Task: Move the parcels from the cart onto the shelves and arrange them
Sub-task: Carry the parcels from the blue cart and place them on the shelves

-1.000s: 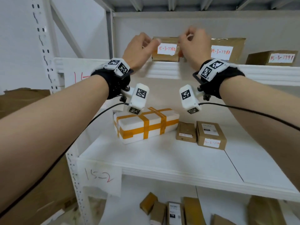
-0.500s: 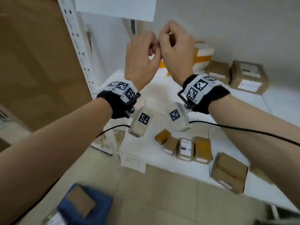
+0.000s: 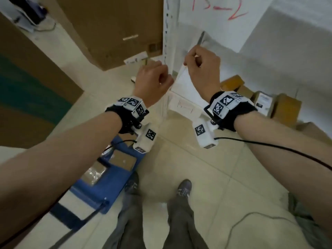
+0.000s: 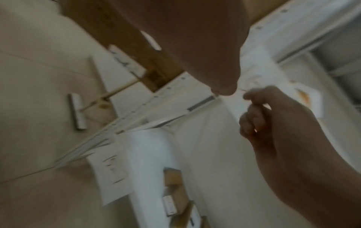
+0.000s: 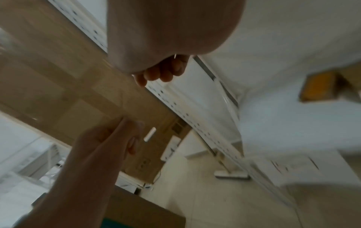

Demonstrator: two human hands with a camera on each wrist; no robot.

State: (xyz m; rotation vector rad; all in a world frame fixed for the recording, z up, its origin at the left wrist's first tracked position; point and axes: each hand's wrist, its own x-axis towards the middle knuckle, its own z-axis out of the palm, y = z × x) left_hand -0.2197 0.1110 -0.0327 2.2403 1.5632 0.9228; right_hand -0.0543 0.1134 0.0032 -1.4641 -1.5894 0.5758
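Note:
I look down in the head view. The blue cart [image 3: 93, 193] stands on the floor at lower left with a brown parcel [image 3: 123, 159] and a shiny wrapped parcel [image 3: 95, 172] on it. Several brown parcels [image 3: 287, 106] lie on the lowest white shelf [image 3: 185, 81] at right. My left hand [image 3: 167, 78] and right hand [image 3: 199, 67] hover side by side in front of the shelf post [image 3: 168, 33], both with fingers curled. Neither holds a parcel. A tiny white sliver shows by the right fingers [image 5: 162, 74]; I cannot tell what it is.
A big cardboard box [image 3: 115, 24] stands left of the post. A paper tag with red writing [image 3: 215, 8] hangs on the shelf above. My shoes [image 3: 183, 187] stand on the tiled floor, with a cable [image 3: 251, 218] to the right. A long-handled floor tool [image 4: 77, 111] lies nearby.
My view has swung from the upper shelf down to the floor and cart. Both hands left the labelled parcel up there, came down, and have moved slightly apart.

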